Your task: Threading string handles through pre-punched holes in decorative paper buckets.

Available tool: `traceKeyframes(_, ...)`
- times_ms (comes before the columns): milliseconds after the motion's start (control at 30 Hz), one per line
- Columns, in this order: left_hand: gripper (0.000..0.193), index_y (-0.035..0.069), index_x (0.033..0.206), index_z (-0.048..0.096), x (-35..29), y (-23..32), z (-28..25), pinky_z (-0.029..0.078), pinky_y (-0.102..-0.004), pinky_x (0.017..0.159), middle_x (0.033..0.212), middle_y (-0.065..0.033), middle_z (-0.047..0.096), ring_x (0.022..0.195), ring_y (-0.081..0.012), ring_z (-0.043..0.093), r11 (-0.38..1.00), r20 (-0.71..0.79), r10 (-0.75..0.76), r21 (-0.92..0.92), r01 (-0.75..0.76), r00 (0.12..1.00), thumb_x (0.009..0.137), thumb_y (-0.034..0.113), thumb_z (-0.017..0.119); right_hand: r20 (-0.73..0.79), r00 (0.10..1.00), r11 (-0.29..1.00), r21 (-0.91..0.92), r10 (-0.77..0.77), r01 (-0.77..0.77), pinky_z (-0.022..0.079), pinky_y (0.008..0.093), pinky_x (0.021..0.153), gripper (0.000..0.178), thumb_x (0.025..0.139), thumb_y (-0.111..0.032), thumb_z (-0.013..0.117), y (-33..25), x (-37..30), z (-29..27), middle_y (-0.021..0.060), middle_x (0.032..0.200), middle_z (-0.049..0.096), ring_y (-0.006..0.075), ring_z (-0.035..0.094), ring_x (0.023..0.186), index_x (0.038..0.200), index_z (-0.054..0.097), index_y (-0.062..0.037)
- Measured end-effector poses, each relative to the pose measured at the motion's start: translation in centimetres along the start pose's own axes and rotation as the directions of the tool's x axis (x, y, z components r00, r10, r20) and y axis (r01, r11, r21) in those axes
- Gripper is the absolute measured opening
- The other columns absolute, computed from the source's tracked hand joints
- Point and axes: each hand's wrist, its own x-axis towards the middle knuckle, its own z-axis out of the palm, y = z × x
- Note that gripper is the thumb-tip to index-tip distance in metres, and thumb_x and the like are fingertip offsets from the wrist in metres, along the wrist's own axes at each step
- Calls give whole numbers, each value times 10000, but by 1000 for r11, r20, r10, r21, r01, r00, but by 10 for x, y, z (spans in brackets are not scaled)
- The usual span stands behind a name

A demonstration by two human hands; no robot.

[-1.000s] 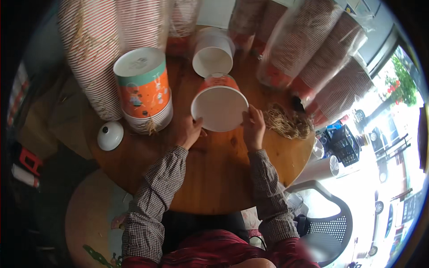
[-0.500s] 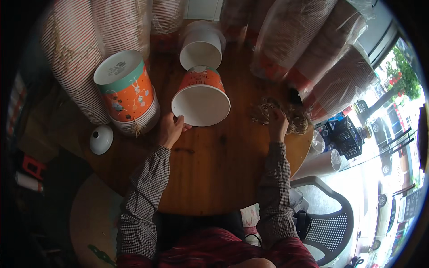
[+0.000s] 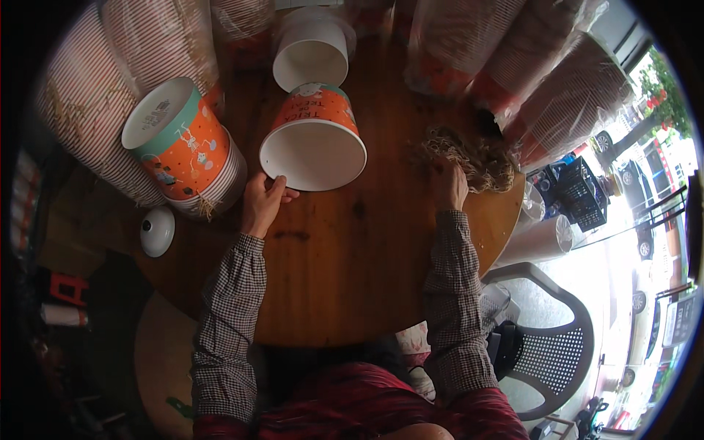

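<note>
From my remote view I count two hands, each busy with a different thing. My left hand grips the near rim of one orange tub, fingers and thumb pinched on its edge; the tub lies tipped over the middle of the round wooden worktop, its white mouth facing me. My right hand has its fingers at one tangled straw bundle near the right edge; I cannot tell whether they are closed on any strands. Behind the orange tub is one white tub. On the left I see one upside-down tub stack, its rims too tight to count, and one white knobbed lid just beside it. At least three plastic-wrapped stacks lean on the right, at least three more wrapped columns on the left.
</note>
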Motion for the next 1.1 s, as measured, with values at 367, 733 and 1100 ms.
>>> traceKeyframes(367, 262, -65, 920, 586, -1, 1, -4, 497, -277, 479, 653, -107, 633, 524, -163, 645, 970, -12, 118, 215, -112, 993, 928, 195, 556, -125, 992, 889, 456, 12, 47, 499, 338, 632, 124, 823, -125, 661, -21, -15, -3, 122, 798, 675, 248, 652, 709, 916, 681, -45)
traceKeyframes(733, 447, -36, 758, 619, -27, 26, -5, 427, -294, 375, 511, -83, 565, 396, -145, 547, 949, 159, -106, 310, 52, 982, 935, 370, 563, 426, 809, 761, 647, -404, 39, 512, 318, 702, 171, 815, -92, 647, -93, -70, -3, 146, 846, 683, 207, 667, 769, 959, 667, -2)
traceKeyframes(1100, 585, -58, 657, 538, -43, 7, 47, 432, -445, 508, 600, -259, 538, 551, -410, 559, 889, 241, 25, 438, -132, 970, 934, 457, 522, 346, 719, 655, 730, -602, 197, 509, 377, 716, 158, 790, -43, 592, -121, -85, -20, 182, 843, 662, 334, 655, 799, 931, 654, -4)
